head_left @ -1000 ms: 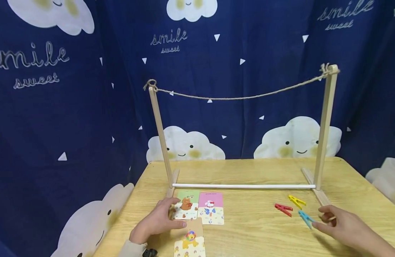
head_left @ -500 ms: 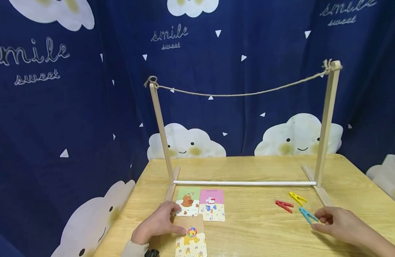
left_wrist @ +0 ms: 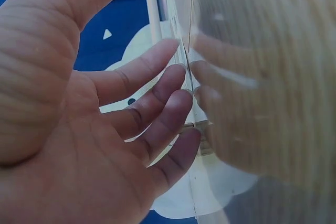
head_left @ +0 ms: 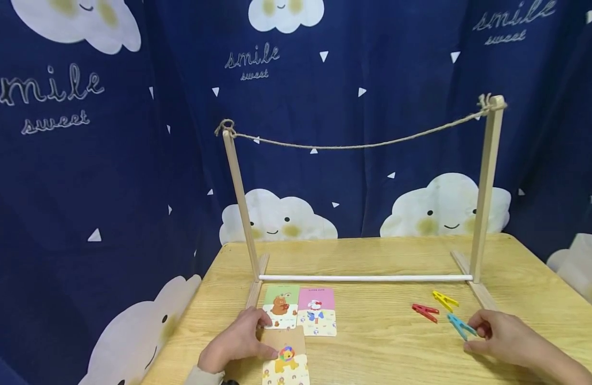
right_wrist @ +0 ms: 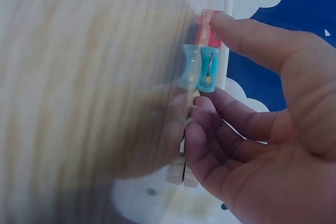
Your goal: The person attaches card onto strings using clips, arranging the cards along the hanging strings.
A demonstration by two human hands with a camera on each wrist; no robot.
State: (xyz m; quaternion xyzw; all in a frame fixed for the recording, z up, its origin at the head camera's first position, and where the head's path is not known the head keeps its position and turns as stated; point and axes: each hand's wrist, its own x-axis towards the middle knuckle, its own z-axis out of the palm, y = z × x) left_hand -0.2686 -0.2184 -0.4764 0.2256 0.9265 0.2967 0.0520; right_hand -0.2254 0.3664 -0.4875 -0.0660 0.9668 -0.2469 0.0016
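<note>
At far left, a navy curtain printed with smiling white clouds [head_left: 132, 176], hung behind the pale wood-grain table [head_left: 373, 347]. Next, left hand [head_left: 235, 342]: grip spread, fingers loosely bent, thumb over the left edge of a tan-and-cream lion card [head_left: 286, 357]; whether it presses cannot be told. Seemingly held so to keep the group in order. Just beyond, a green-and-white bear card [head_left: 280, 306], close beside a pink-and-cream card with a white animal [head_left: 317, 312]; all three face up, probably for easy viewing.

Behind, spanning rightward, a square-sectioned wooden stand [head_left: 239, 198] with white crossbar [head_left: 363, 278] and sagging twine [head_left: 344, 147], knotted at both post tops, evidently for support.

Right of centre, three plastic clothespins lying near one another, likely grouped for reach: red [head_left: 425, 312], yellow [head_left: 445, 300], light blue [head_left: 460, 325]. Last, right hand [head_left: 505, 339]: grip parted around the blue clothespin's handle end, forefinger apparently touching, thumb apart, seemingly set to straddle both handles.
</note>
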